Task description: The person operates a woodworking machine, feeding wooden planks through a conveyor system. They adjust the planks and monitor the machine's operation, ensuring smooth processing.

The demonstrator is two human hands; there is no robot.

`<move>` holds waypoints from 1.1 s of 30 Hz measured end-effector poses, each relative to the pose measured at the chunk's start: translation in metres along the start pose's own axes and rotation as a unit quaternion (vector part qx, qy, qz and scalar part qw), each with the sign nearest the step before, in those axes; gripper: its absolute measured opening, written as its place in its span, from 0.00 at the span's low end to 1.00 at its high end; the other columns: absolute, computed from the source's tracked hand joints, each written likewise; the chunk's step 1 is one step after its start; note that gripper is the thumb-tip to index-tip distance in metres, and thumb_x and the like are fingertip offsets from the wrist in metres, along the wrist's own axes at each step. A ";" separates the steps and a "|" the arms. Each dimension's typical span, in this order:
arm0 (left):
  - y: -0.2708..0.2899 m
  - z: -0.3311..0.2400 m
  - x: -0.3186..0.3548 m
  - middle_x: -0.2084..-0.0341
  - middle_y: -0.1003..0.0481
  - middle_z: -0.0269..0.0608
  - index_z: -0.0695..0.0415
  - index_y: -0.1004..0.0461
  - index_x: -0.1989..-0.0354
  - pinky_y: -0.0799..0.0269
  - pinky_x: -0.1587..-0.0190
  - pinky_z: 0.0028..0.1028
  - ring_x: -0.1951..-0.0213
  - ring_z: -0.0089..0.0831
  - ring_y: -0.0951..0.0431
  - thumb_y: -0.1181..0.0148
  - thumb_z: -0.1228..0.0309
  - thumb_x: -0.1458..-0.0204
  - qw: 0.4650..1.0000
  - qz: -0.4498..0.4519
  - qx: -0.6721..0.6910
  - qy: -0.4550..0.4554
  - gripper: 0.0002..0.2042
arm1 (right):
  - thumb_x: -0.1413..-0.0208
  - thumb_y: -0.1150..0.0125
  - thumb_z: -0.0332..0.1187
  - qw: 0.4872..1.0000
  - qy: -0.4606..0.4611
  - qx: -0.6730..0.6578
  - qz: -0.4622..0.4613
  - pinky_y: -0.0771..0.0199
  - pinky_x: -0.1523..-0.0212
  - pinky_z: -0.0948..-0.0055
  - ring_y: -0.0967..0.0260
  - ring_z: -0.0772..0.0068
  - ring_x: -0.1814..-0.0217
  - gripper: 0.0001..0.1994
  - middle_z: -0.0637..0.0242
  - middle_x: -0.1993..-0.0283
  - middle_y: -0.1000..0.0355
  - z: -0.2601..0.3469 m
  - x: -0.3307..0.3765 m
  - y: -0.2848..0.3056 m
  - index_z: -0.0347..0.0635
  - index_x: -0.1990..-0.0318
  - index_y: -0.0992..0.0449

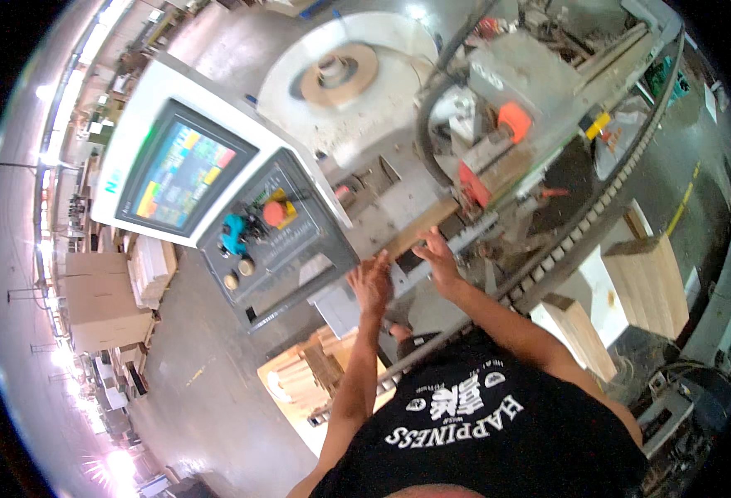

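Touching a wooden strip (426,224): left fingers (372,270), grip unclear; right fingers (437,241) parted, empty.

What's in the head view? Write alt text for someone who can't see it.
A person's left hand and right hand are at a narrow wooden strip on a workshop machine. To their left stands a control panel with a lit screen and red button; thick wooden pieces are to the right.
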State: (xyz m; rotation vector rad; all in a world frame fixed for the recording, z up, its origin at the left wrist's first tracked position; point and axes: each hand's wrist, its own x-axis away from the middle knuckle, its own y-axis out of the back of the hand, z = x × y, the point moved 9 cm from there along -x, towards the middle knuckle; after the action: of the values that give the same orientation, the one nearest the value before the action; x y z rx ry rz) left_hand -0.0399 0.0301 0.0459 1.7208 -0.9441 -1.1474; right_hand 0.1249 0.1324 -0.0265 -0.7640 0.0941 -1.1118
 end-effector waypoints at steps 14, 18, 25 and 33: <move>-0.040 -0.125 -0.075 0.50 0.27 0.38 0.38 0.21 0.37 0.42 0.35 0.45 0.45 0.42 0.29 0.34 0.62 0.41 0.999 0.021 0.017 -0.027 0.21 | 0.39 0.25 0.34 0.984 0.026 0.177 0.014 0.28 0.31 0.59 0.32 0.61 0.29 0.36 0.55 0.31 0.32 0.089 0.045 0.031 0.39 0.26 0.35; -0.045 -0.127 -0.085 0.47 0.30 0.41 0.48 0.22 0.42 0.47 0.32 0.49 0.39 0.45 0.33 0.34 0.58 0.37 0.994 0.004 0.102 0.036 0.17 | 0.41 0.25 0.40 0.881 0.086 0.464 0.032 0.28 0.32 0.55 0.29 0.56 0.32 0.35 0.54 0.34 0.29 0.196 0.126 0.039 0.41 0.29 0.33; -0.042 -0.089 -0.053 0.43 0.28 0.42 0.48 0.26 0.38 0.44 0.34 0.50 0.37 0.45 0.31 0.33 0.62 0.40 0.992 -0.073 0.096 0.029 0.22 | 0.63 0.16 0.51 0.542 -0.040 0.838 -0.053 0.22 0.39 0.52 0.23 0.46 0.39 0.45 0.51 0.37 0.24 0.270 0.251 0.138 0.41 0.36 0.25; -0.017 -0.101 0.017 0.41 0.29 0.41 0.49 0.28 0.36 0.44 0.34 0.50 0.37 0.45 0.31 0.30 0.64 0.42 0.980 -0.084 0.175 0.044 0.25 | 0.62 0.15 0.58 0.465 -0.252 0.840 -0.119 0.17 0.51 0.48 0.17 0.45 0.50 0.45 0.51 0.52 0.16 0.215 0.338 0.298 0.40 0.40 0.26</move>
State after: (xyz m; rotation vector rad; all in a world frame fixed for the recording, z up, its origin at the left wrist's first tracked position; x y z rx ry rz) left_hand 0.0626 0.0448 0.0476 2.1519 -1.0054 -1.0454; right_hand 0.6048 0.0255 0.0562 0.8223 -1.5025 -0.6458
